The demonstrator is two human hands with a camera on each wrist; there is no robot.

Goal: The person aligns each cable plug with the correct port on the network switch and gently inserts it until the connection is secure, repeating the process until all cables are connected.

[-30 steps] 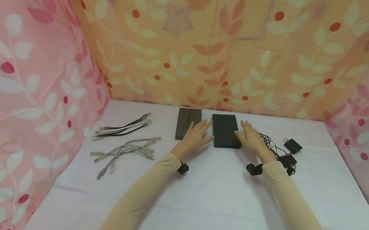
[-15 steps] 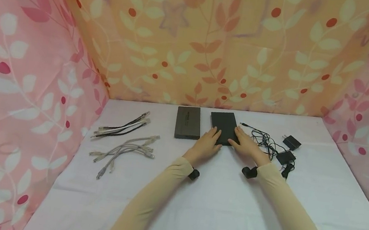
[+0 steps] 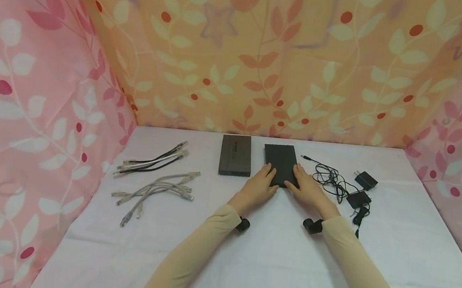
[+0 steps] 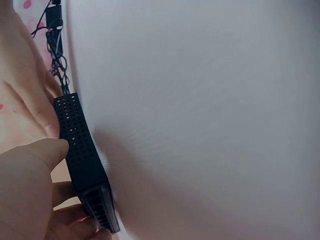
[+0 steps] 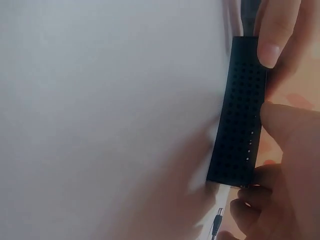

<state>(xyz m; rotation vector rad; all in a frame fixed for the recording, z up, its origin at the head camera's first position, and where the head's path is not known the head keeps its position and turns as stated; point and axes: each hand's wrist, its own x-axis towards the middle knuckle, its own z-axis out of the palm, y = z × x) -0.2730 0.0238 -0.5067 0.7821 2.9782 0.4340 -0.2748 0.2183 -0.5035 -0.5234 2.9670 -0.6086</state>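
Observation:
A flat black network switch point(image 3: 279, 155) lies toward the back of the table between both hands. My left hand point(image 3: 255, 190) holds its near left corner, the thumb on the near edge and fingers along the side. Opposite it, my right hand point(image 3: 311, 191) grips the near right corner in the same way. The left wrist view shows the switch's perforated near side point(image 4: 79, 130) and a row of ports point(image 4: 101, 205) by the left fingers. Both thumbs press at the upper edge of that perforated side point(image 5: 237, 115) in the right wrist view.
A grey-brown network switch point(image 3: 235, 156) lies to the left. Short black and white Ethernet cables point(image 3: 159, 159) and several grey ones point(image 3: 155, 185) are further left. Black power adapters point(image 3: 366, 180) and a tangled cord point(image 3: 332, 177) sit right. Patterned cloth walls point(image 3: 241, 67) enclose the white table.
My left hand has moved right, off the grey-brown switch, to the black one's left corner. My right hand has come in and down onto its right corner.

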